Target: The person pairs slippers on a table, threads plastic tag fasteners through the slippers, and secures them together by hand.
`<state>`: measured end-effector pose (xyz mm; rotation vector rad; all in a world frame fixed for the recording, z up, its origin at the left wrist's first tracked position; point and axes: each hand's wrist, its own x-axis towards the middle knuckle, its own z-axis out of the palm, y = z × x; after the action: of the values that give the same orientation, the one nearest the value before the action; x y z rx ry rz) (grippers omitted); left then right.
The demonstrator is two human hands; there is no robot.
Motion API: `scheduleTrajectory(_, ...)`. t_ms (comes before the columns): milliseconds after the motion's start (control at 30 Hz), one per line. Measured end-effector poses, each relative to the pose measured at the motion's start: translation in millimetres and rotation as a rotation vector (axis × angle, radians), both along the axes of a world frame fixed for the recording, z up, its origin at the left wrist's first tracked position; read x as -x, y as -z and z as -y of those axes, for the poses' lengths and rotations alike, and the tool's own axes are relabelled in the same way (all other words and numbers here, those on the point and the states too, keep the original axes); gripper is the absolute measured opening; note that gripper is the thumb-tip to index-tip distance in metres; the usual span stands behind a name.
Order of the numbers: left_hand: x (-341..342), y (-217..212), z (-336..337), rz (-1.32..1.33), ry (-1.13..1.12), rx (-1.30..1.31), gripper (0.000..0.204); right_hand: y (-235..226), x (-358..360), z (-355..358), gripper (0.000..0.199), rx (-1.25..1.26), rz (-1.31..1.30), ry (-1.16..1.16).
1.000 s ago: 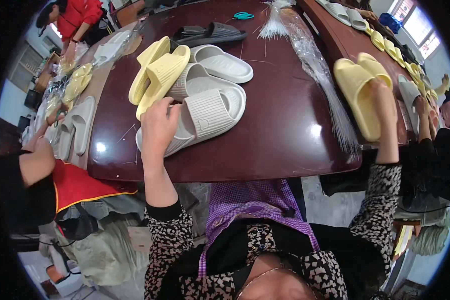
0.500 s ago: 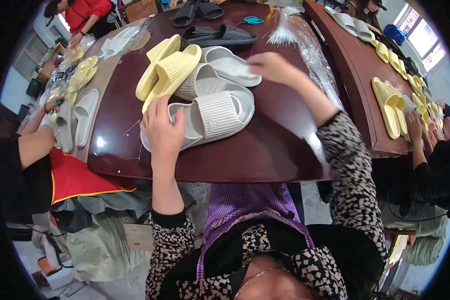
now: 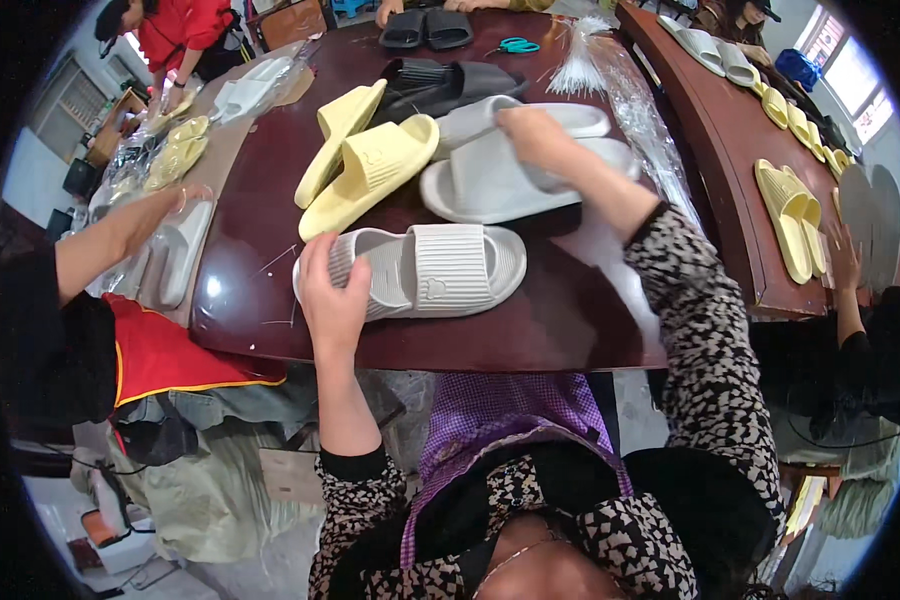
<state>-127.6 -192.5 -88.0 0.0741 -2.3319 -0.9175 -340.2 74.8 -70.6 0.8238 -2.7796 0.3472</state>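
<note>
Since earlier: right hand (image 3: pixel 536 140) has gone from the far right table to the grey slides in front, and now lies on the upper one; left hand (image 3: pixel 332 297) has kept its place at the near pair.
Left hand: fingers curled over the heel end of the near grey slides (image 3: pixel 425 270), gripping them (thumb side toward the table edge).
Near grey slides: two ribbed ones stacked, lying sideways on the dark red table (image 3: pixel 530 330), close to its near edge.
Right hand: fingers bent and pressed on the upturned grey slide (image 3: pixel 490 185); whether they close round its edge I cannot tell.
Upturned grey slide: sole up, just behind the near pair, with another grey one (image 3: pixel 570 120) behind it.
Yellow slides (image 3: pixel 365 165): two, tilted against each other, left of the grey ones.
Black slides (image 3: pixel 450 80): farther back, touching the yellow ones' far end.
Scissors (image 3: pixel 515 45): teal handles, far end of table.
Side table (image 3: pixel 730 200): right, bears more yellow slides (image 3: pixel 792 215).
Other people: one arm (image 3: pixel 120 235) at the left, over pale slides.
</note>
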Motion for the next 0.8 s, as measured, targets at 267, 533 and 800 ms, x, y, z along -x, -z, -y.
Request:
scheduleTrajectory(267, 26, -11, -24, 0.014, 0.203, -0.080, 0.038, -76, -52, -226, 0.036, 0.010, -0.028, 0.317)
scheduleTrajectory(533, 62, -7, -59, 0.090, 0.286, -0.342, 0.039, -86, -95, -362, 0.031, -0.146, -0.359, 0.925)
scheduleTrajectory(800, 63, 2, -96, 0.041, 0.287, -0.560, 0.038, -11, -171, -172, 0.043, 0.913, 0.698, 0.190)
